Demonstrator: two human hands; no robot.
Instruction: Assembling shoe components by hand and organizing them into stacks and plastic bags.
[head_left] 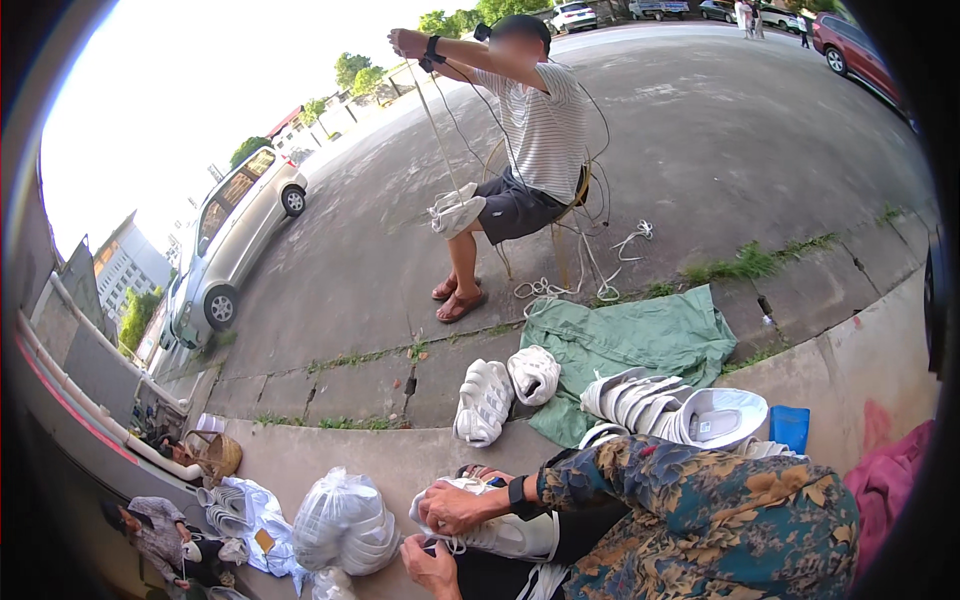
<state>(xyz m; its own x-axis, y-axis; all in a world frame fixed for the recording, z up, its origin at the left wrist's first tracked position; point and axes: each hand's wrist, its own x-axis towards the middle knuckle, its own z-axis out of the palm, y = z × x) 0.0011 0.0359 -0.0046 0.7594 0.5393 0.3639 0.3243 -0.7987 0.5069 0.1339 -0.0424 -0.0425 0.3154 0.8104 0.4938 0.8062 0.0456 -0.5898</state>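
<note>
A white lace-up shoe (515, 537) lies across my lap on dark trousers. From above, my right hand (458, 508), with a black band on its wrist, closes its bent fingers on one end of the shoe. Just below it, my left hand (432, 570) pinches a white shoelace (455, 545) beside the shoe's edge. The fingertips of both hands are close together and partly hidden. More loose white laces (543, 580) hang over my leg. My right arm wears a dark floral sleeve (690, 490).
White shoes (484, 402) and nested shoe uppers (640, 400) lie by a green cloth (640, 335). A stuffed clear bag (343, 522) stands left of my hands. Ahead, a seated person (530, 130) lifts a long lace from a shoe. Another person (160, 535) works at lower left.
</note>
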